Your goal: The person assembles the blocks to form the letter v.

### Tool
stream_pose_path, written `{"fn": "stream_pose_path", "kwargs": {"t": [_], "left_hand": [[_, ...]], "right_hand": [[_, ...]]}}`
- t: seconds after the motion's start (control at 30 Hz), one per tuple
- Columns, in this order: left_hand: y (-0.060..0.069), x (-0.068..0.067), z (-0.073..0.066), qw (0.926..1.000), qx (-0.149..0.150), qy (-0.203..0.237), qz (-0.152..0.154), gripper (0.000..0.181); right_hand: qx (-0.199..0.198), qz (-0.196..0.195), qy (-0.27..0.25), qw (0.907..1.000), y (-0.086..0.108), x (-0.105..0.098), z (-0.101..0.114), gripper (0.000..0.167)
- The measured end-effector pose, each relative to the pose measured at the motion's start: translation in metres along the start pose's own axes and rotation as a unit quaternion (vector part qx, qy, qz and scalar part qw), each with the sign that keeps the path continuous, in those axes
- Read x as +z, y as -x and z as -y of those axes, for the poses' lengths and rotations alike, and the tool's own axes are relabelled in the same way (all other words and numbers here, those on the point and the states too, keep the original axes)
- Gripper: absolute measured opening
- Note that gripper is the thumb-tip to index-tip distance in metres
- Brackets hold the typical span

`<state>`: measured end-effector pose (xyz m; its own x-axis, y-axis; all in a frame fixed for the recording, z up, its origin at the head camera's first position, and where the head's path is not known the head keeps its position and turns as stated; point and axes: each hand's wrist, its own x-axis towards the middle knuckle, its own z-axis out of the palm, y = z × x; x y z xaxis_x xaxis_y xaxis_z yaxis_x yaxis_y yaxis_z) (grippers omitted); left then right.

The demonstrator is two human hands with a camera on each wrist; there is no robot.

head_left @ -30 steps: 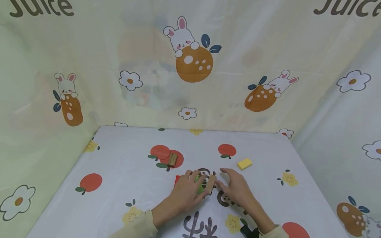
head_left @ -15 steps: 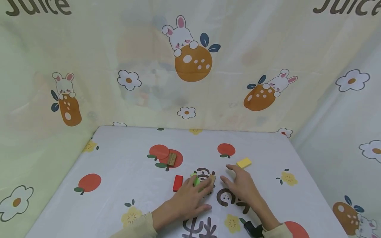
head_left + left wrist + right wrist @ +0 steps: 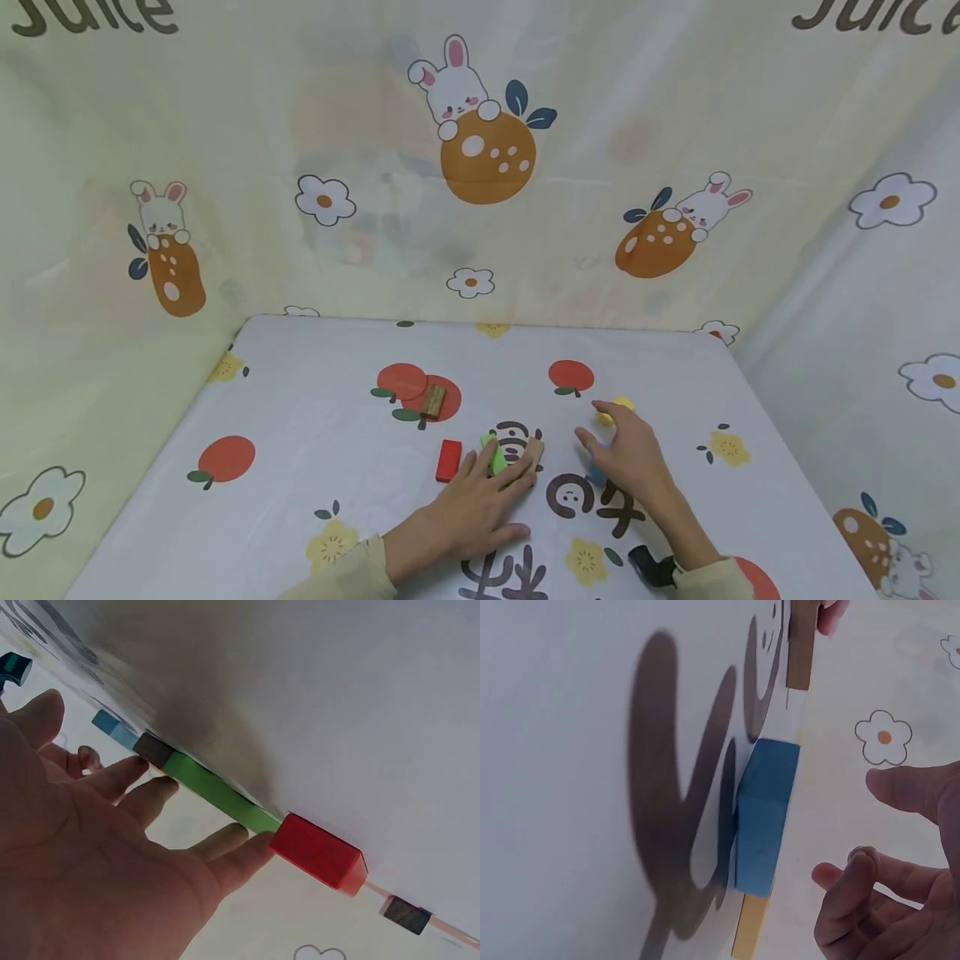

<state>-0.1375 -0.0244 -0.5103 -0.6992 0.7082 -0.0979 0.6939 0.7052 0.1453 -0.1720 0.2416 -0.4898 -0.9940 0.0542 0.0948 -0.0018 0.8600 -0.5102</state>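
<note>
My left hand (image 3: 480, 504) lies palm down with fingers spread over a green block (image 3: 498, 460) and a light wooden block (image 3: 535, 451). In the left wrist view its fingertips sit close against the green block (image 3: 214, 793); whether they press it I cannot tell. A red block (image 3: 448, 461) stands just left of those fingers. My right hand (image 3: 630, 454) hovers with thumb and index finger apart, holding nothing. Partly behind it are a blue block (image 3: 596, 473) and a yellow block (image 3: 622, 404). The right wrist view has the blue block (image 3: 765, 817) beside the hand, apart from its fingers.
A dark brown wooden block (image 3: 434, 400) lies farther back on the left. The white patterned tablecloth (image 3: 315, 467) covers the table, with printed curtains (image 3: 375, 250) behind and at both sides. A black device (image 3: 651, 567) is at the right wrist.
My left thumb has drawn away from the wooden block and the fingers have spread. My right hand has moved right, over part of the yellow block; the blue block now shows beneath it.
</note>
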Motion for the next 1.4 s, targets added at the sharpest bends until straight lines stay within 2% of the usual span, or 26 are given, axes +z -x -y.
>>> {"fn": "stream_pose_path", "kwargs": {"t": [0.2, 0.53, 0.97, 1.23, 1.4], "left_hand": [[0.001, 0.0, 0.0, 1.0, 0.003, 0.004, 0.005, 0.076], [0.001, 0.0, 0.0, 0.9998, 0.003, -0.015, 0.01, 0.08], [0.0, -0.002, -0.002, 0.9999, -0.006, 0.002, 0.01, 0.082], [-0.002, -0.001, -0.004, 0.9998, -0.01, -0.011, 0.01, 0.082], [-0.002, -0.003, -0.005, 0.9997, -0.015, -0.016, 0.015, 0.084]], "right_hand": [[0.026, 0.006, 0.001, 0.9996, -0.002, -0.001, -0.007, 0.061], [0.034, -0.011, 0.0, 0.9994, -0.011, -0.002, -0.023, 0.059], [0.108, -0.002, 0.009, 0.9941, -0.025, -0.003, -0.04, 0.067], [0.123, 0.003, 0.003, 0.9924, -0.031, -0.002, -0.045, 0.07], [0.117, 0.009, 0.009, 0.993, -0.034, -0.001, -0.046, 0.073]]}}
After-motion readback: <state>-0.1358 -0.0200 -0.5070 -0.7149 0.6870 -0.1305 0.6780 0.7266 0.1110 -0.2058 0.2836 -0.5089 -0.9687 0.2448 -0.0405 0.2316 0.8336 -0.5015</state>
